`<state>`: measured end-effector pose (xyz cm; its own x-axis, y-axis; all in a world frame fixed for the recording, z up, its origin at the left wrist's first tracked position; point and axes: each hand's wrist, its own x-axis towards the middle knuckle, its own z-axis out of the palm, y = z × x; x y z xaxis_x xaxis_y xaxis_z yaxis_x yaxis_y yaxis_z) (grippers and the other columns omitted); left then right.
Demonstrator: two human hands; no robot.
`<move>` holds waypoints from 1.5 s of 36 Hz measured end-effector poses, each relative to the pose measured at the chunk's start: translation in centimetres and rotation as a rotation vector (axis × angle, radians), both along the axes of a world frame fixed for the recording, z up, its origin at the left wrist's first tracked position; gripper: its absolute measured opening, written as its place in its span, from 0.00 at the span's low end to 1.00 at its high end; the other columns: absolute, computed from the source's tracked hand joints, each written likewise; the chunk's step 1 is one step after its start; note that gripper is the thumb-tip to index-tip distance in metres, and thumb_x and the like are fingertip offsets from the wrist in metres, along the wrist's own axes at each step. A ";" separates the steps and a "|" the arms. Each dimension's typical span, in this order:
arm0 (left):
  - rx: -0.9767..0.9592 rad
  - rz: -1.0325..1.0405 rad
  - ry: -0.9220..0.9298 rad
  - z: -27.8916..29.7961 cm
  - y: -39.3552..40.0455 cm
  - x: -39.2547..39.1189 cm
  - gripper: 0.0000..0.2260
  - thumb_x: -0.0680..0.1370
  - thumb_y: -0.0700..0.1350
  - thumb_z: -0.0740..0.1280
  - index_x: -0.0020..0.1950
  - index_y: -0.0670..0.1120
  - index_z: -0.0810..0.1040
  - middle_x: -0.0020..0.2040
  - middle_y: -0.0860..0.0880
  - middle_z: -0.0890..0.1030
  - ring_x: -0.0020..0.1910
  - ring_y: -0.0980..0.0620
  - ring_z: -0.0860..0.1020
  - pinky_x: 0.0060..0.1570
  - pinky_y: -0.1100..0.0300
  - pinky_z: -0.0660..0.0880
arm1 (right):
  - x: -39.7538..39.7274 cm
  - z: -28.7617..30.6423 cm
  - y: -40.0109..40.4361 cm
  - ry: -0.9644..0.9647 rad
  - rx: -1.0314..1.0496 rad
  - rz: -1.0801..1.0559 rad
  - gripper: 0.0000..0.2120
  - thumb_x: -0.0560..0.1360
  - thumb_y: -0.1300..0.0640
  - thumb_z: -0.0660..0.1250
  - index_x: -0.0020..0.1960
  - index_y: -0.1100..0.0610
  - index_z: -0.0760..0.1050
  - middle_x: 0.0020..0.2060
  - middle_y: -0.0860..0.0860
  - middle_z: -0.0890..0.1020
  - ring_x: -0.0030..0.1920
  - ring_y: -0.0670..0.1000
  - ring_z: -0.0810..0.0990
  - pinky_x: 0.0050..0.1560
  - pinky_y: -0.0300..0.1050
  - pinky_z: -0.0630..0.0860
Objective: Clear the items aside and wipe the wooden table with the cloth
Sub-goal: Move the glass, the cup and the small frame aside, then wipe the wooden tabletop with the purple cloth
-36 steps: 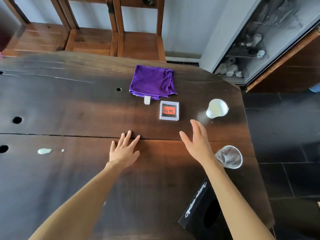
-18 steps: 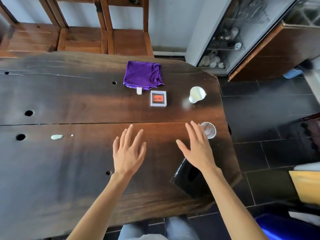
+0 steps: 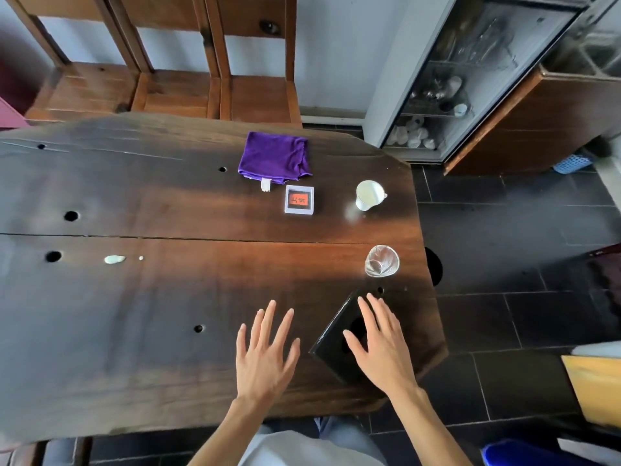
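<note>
Both hands were spread flat, fingers apart, holding nothing. The left hand (image 3: 263, 353) hovered over bare wood near the front edge of the counter (image 3: 151, 314); whether it touched the surface couldn't be told. The right hand (image 3: 379, 348) lay over the top of a black box (image 3: 331, 343) w/ a dark round opening, at the counter's front right corner; contact unclear. Just beyond the box stood a clear glass (image 3: 382, 261), close to the right edge. Further back on that side sat a white cup (image 3: 369, 195), and left of it a small white-framed square item w/ a red face (image 3: 299, 200). The purple cloth (image 3: 274, 158) lay folded near the far edge, just behind that square item, white tag pointing forward. Well to the left, a pale spill (image 3: 115, 259) w/ a small droplet beside it sat on the wood. Wooden chairs (image 3: 215, 92) stood behind the counter.
</note>
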<state>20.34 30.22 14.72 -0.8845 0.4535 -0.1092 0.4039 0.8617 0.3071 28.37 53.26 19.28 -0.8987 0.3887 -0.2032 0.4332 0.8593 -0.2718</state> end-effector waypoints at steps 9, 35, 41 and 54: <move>-0.067 0.104 0.002 -0.3 1.7 2.1 0.26 0.83 0.63 0.48 0.80 0.60 0.63 0.83 0.50 0.59 0.80 0.45 0.62 0.76 0.39 0.61 | -0.1 0.3 3.3 0.048 0.007 0.114 0.31 0.80 0.39 0.59 0.79 0.53 0.64 0.78 0.53 0.66 0.79 0.56 0.63 0.76 0.58 0.62; -0.010 0.137 0.093 1.7 -12.1 -14.9 0.24 0.83 0.59 0.53 0.79 0.61 0.65 0.83 0.51 0.60 0.81 0.48 0.60 0.77 0.40 0.59 | -15.4 1.2 -8.0 0.150 0.055 0.034 0.33 0.80 0.37 0.53 0.78 0.55 0.65 0.78 0.55 0.66 0.79 0.58 0.63 0.76 0.61 0.64; -0.009 0.059 0.091 -0.2 -15.7 -24.0 0.24 0.82 0.58 0.55 0.79 0.60 0.65 0.83 0.51 0.60 0.81 0.47 0.60 0.78 0.41 0.57 | -21.8 0.3 -10.7 0.135 0.087 -0.039 0.34 0.80 0.35 0.51 0.78 0.54 0.65 0.78 0.56 0.66 0.78 0.59 0.64 0.75 0.60 0.63; 0.025 -0.020 0.112 -10.5 -12.8 -37.2 0.23 0.81 0.56 0.56 0.77 0.59 0.70 0.82 0.49 0.63 0.79 0.45 0.66 0.73 0.37 0.65 | -35.9 -6.3 -10.4 0.181 0.105 -0.045 0.32 0.81 0.37 0.53 0.77 0.55 0.66 0.77 0.56 0.67 0.77 0.58 0.66 0.74 0.59 0.68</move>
